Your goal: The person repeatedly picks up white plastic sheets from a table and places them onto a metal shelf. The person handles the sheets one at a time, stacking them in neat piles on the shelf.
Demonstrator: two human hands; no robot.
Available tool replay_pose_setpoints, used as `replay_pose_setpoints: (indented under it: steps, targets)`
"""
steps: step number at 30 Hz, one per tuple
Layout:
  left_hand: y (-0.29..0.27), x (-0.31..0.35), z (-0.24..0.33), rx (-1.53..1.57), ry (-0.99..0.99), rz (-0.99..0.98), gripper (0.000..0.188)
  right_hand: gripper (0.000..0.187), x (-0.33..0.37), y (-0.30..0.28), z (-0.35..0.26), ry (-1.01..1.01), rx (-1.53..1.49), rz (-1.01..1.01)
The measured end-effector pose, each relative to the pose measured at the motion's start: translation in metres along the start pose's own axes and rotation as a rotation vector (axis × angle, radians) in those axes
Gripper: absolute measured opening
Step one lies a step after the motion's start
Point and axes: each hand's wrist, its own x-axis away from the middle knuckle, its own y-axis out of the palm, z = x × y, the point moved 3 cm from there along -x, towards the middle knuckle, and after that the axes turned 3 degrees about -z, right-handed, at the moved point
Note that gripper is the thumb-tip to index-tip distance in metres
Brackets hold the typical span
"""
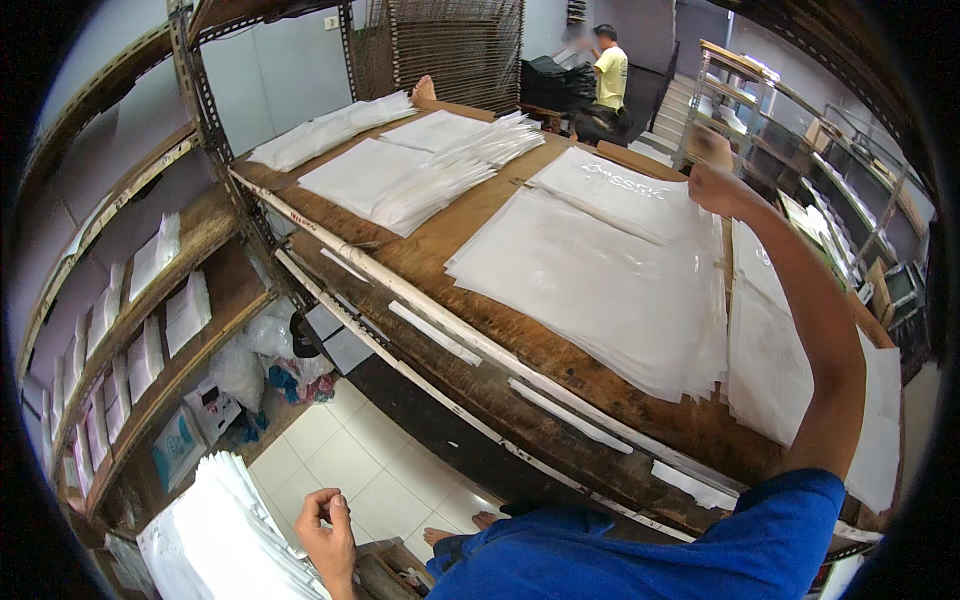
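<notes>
At far left, open shelves (210, 228) hold upright rows of thin white packets (188, 313), some pinkish-edged; below them, a translucent plastic bag (237, 373) bulges with pale, indistinct contents. At lower left rises a thick white stack (200, 530), its edges fanned. Just beside it, the left hand (328, 537) is curled narrow, fingertips close to the thumb, nothing visible between them. On the brown tabletop (425, 259), fanned white piles (385, 182) lie left of the large stack (600, 295), which is flat, whitish, glossy and slightly uneven at its edges. The right hand (713, 190), fingers bent, is at its far right corner; whether it grips a sheet cannot be told. Another white stack (772, 335) lies farther right.
</notes>
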Motion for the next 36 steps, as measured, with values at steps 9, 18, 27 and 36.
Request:
replay_pose_setpoints:
  steps: [9,18,27,36]
  targets:
    - [-0.047,0.014,-0.009,-0.079,-0.014,0.109,0.013,0.018,-0.034,-0.085,-0.136,-0.219,-0.146,0.25]
    - [-0.112,0.055,-0.018,-0.206,-0.058,0.202,0.019,0.029,0.078,-0.083,-0.516,-1.091,0.16,0.003]
    - [-0.195,0.148,-0.029,-0.401,-0.246,0.64,0.018,0.029,0.171,-0.076,-0.709,-1.848,0.106,0.001]
    - [-0.252,0.2,-0.061,-0.555,-0.443,0.897,0.024,0.022,0.146,-0.021,-0.793,-1.959,-0.141,-0.131]
